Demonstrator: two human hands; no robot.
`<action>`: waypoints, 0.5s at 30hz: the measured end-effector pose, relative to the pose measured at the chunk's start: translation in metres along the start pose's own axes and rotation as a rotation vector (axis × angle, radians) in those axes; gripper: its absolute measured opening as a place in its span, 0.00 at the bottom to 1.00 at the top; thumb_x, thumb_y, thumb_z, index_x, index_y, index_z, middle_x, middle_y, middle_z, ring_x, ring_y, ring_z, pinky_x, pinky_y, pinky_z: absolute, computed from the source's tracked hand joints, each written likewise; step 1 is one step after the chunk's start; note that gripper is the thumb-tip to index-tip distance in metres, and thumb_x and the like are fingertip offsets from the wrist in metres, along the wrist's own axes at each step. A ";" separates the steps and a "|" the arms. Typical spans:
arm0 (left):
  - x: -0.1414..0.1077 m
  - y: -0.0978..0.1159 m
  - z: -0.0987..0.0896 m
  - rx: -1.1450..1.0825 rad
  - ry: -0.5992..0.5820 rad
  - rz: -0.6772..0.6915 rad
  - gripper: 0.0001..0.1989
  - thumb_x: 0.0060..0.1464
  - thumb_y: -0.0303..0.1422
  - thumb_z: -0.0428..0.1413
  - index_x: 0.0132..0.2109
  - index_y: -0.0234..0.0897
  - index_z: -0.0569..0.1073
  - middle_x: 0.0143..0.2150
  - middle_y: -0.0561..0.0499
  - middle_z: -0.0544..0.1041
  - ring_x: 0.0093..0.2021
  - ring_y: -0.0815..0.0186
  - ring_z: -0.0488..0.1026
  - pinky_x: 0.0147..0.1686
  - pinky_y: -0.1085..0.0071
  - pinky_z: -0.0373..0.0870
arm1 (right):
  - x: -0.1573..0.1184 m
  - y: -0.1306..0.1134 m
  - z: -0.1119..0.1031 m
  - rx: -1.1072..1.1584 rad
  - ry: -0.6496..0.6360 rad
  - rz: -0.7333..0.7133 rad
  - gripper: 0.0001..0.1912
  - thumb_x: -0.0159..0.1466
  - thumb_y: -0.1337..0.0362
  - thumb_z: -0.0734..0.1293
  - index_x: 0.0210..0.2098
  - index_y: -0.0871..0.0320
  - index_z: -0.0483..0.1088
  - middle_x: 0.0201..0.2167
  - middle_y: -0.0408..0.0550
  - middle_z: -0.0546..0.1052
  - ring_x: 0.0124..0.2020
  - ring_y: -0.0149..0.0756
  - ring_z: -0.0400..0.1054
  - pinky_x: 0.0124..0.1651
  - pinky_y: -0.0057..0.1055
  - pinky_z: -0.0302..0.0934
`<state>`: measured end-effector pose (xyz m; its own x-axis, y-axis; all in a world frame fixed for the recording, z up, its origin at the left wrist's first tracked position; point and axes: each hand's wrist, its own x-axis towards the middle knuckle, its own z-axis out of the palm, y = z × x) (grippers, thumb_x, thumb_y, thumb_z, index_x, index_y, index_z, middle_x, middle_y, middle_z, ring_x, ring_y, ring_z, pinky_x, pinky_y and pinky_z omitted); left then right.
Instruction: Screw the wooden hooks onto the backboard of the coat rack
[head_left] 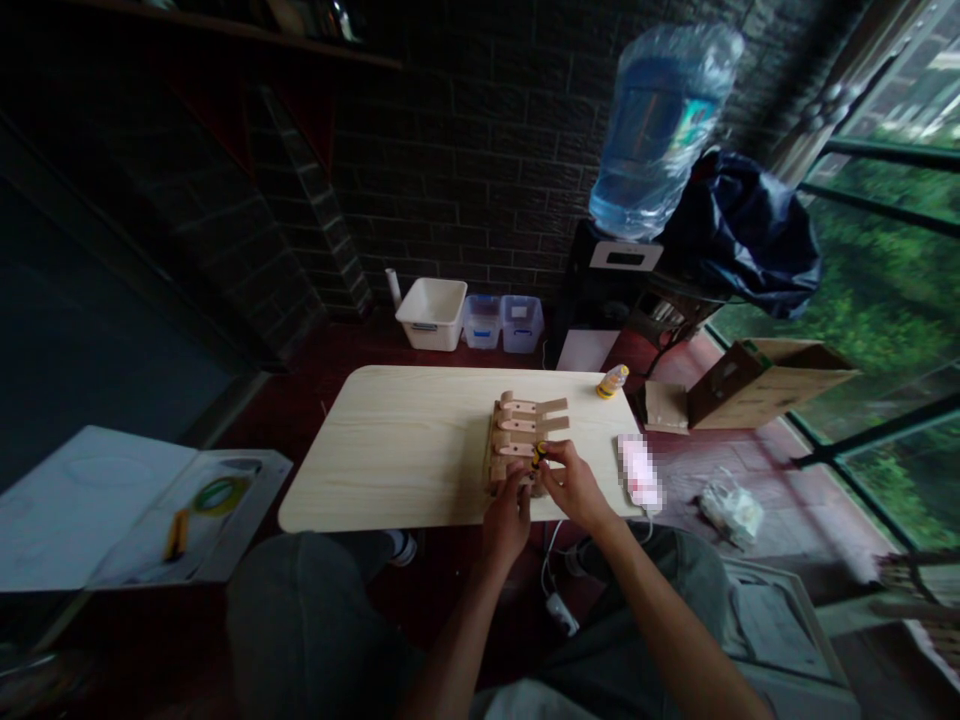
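A brown wooden-looking block with several tan strap-like strips across it rests on the pale table, right of its middle. My right hand is closed around a short yellow-and-black screwdriver, held upright over the block's near strip. At the block's near edge, my left hand has its fingertips pressed together on the near strip, just left of the screwdriver. My fingers hide the screwdriver's tip and part of that strip.
A small yellow-capped bottle stands at the table's far right corner. On the right edge lies a blurred pink object with a white cable. Beyond are plastic bins, a water dispenser and a cardboard box.
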<state>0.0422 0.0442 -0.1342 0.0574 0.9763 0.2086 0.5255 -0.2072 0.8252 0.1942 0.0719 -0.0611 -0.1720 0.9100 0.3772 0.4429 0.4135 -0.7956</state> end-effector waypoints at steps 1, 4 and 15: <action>0.000 0.000 0.000 0.004 0.000 -0.001 0.19 0.67 0.33 0.46 0.63 0.43 0.65 0.67 0.45 0.66 0.65 0.60 0.67 0.60 0.59 0.71 | 0.001 -0.001 -0.001 -0.004 -0.009 0.005 0.13 0.70 0.61 0.63 0.53 0.53 0.65 0.49 0.53 0.77 0.50 0.41 0.75 0.49 0.41 0.73; 0.000 -0.001 0.001 0.008 -0.002 0.005 0.19 0.67 0.33 0.46 0.63 0.44 0.65 0.68 0.46 0.66 0.65 0.60 0.67 0.60 0.59 0.71 | 0.001 0.001 0.000 0.013 -0.027 0.024 0.13 0.70 0.60 0.63 0.53 0.53 0.65 0.48 0.53 0.78 0.48 0.41 0.75 0.46 0.40 0.75; 0.000 0.001 0.000 -0.026 0.003 0.007 0.18 0.67 0.33 0.45 0.61 0.43 0.66 0.67 0.46 0.67 0.66 0.61 0.66 0.60 0.60 0.71 | -0.003 0.008 0.005 -0.033 0.052 -0.046 0.14 0.70 0.60 0.64 0.53 0.54 0.65 0.49 0.54 0.75 0.50 0.42 0.74 0.50 0.42 0.73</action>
<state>0.0428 0.0440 -0.1331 0.0586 0.9747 0.2158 0.5031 -0.2155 0.8369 0.1937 0.0724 -0.0706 -0.1469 0.8870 0.4379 0.4649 0.4526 -0.7609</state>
